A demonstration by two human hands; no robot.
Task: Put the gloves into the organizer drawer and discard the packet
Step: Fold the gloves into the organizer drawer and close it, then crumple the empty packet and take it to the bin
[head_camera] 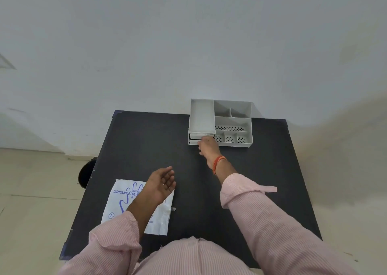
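A grey plastic organizer (232, 119) stands at the far edge of the black table (146, 144), against the wall. Its drawer (193, 138) sits low on the left front, under a long open tray. My right hand (208, 148) reaches to the drawer front with its fingers on the drawer's edge. A white packet of disposable gloves (123, 197) with blue print lies flat near the table's front left. My left hand (162, 183) hovers over the packet's right part, palm up, fingers apart, holding nothing. My left forearm hides part of the packet.
The organizer's right side has several small open compartments (230, 137), some with perforated floors. A dark round object (85, 175) shows on the floor beside the table's left edge. Tiled floor lies to the left, and a pale wall stands behind the table.
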